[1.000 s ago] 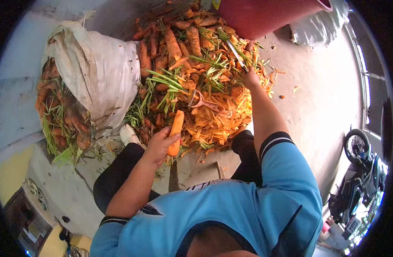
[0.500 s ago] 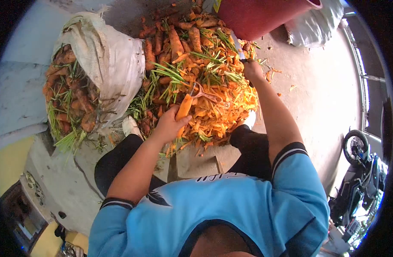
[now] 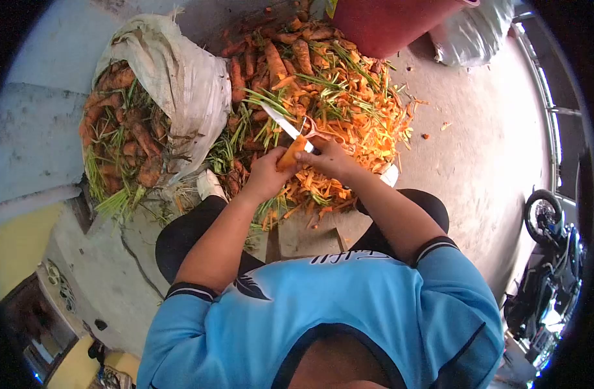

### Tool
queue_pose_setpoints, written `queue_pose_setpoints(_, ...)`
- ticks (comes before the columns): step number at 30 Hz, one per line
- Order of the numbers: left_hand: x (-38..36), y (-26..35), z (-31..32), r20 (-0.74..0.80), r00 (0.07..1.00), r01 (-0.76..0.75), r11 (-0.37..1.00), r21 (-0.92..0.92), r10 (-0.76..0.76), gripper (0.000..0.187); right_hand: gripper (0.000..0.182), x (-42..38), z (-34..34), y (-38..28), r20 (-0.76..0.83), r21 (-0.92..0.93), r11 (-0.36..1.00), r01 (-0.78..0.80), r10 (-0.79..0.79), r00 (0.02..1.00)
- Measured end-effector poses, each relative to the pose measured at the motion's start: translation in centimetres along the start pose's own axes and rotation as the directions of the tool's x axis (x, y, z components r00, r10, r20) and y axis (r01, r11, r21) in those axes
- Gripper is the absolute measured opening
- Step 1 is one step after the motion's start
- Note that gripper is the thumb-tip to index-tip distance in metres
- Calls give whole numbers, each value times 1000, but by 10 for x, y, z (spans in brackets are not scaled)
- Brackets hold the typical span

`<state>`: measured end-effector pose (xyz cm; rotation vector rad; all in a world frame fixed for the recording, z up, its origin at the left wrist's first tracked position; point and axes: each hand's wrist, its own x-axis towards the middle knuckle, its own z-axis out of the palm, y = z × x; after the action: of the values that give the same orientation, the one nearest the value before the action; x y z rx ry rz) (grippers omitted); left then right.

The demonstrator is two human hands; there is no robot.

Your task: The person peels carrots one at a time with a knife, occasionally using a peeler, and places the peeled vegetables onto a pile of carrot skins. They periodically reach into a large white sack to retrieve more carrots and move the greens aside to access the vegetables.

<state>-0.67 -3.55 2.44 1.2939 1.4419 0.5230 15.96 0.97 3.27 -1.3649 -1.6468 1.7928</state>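
My left hand [image 3: 267,176] is closed round a peeled orange carrot [image 3: 291,153], its end pointing up and away from me. My right hand [image 3: 330,161] grips a knife [image 3: 281,120], with the blade crossing just beyond the carrot's end and pointing to the upper left. The two hands are close together over the pile. A pinkish peeler [image 3: 317,133] appears to lie on the heap of orange peelings [image 3: 365,146], just beyond my right hand. Unpeeled carrots [image 3: 275,61] and cut green stems [image 3: 264,100] lie at the far side.
A white sack [image 3: 196,91] full of dirty carrots [image 3: 141,133] lies open at left. A red tub [image 3: 387,26] stands at the far right of the pile, beside another pale sack [image 3: 475,35]. A motorcycle [image 3: 546,272] is parked at right.
My right hand has come in from the far right of the pile, bringing the knife to the carrot in my left hand. The view has shifted slightly.
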Motion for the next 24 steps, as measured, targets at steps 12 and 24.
queue_pose_setpoints(12,14,-5,17,-92,994,-42,979,199,61,36,64,23,0,28,-69,-315,911,-267,259,963)
queue_pose_setpoints(24,20,-13,20,-157,981,-135,986,-97,118,29,61,24,-16,15,-184,381,862,-334,425,886)
